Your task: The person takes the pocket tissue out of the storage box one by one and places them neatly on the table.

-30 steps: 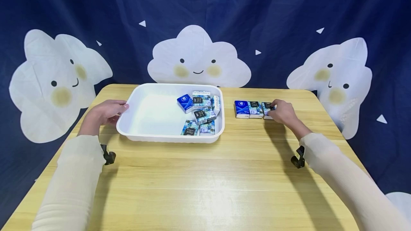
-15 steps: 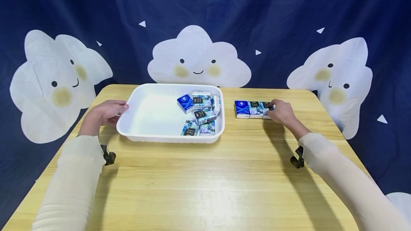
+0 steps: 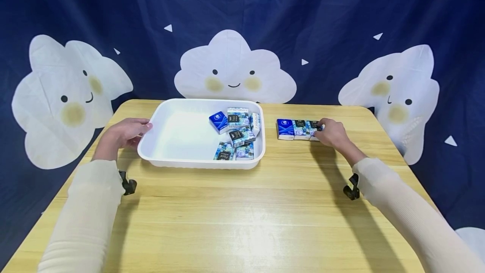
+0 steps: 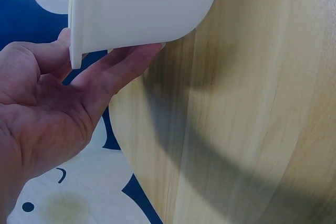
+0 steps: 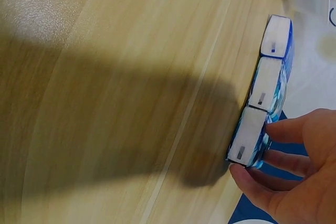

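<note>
A wooden tabletop (image 3: 242,205) stands in front of a dark blue backdrop printed with smiling clouds. At the left edge of the white tray (image 3: 178,138), the left hand (image 3: 123,135) holds the tray's rim: the left wrist view shows the thumb over the lip and the fingers (image 4: 123,66) underneath, loosely extended. The tray sits toward the far left of the tabletop and holds a loose pile of tissue packs (image 3: 236,132) in its right half. To the right of the tray, apart from it, a row of three tissue packs (image 3: 299,129) lies side by side, the row's long axis running left to right. The right hand (image 3: 330,133) is at the row's right end, fingertips (image 5: 252,174) curled round the rightmost pack (image 5: 251,140). The right hand is the nearer hand to the row.
</note>
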`<action>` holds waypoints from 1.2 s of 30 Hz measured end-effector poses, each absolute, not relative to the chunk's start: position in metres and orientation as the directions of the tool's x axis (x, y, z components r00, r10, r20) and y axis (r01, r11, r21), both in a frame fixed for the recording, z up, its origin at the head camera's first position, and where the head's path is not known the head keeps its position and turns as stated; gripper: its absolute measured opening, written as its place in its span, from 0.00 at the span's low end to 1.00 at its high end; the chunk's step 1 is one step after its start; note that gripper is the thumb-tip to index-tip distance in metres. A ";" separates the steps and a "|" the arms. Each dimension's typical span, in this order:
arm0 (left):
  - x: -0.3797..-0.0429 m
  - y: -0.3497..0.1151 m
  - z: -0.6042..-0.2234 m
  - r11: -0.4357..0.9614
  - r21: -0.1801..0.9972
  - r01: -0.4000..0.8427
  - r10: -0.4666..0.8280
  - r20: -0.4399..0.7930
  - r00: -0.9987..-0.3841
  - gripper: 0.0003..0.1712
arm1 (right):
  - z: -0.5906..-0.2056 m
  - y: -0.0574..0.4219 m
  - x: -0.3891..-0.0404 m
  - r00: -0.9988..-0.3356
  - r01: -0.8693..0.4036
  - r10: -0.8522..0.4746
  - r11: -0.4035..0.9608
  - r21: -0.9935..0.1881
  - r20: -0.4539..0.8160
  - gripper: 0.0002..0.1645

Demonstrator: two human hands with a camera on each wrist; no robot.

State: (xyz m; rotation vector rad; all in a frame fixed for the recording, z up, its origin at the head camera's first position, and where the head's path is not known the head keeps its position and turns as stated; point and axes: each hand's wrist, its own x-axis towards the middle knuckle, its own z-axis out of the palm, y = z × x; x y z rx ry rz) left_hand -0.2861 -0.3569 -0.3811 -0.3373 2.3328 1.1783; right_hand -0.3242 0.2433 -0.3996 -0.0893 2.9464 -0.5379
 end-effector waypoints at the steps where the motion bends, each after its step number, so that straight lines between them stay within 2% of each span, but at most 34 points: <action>1: -0.286 -0.357 -0.381 0.595 0.679 -0.430 0.003 -0.537 -0.844 0.36 | -0.400 0.243 -0.324 -0.987 -0.034 -0.087 0.934 -0.357 -0.133 0.30; 13: -0.287 -0.357 -0.382 0.595 0.676 -0.435 -0.004 -0.539 -0.842 0.36 | -0.400 0.243 -0.325 -0.988 -0.045 -0.093 0.935 -0.353 -0.120 0.30; 28: -0.287 -0.357 -0.381 0.599 0.670 -0.437 -0.004 -0.544 -0.839 0.36 | -0.393 0.242 -0.324 -0.982 -0.028 -0.088 0.941 -0.336 -0.164 0.32; 36: -0.287 -0.356 -0.380 0.601 0.666 -0.442 -0.008 -0.548 -0.837 0.37 | -0.388 0.239 -0.327 -0.993 -0.066 -0.095 0.929 -0.365 -0.064 0.30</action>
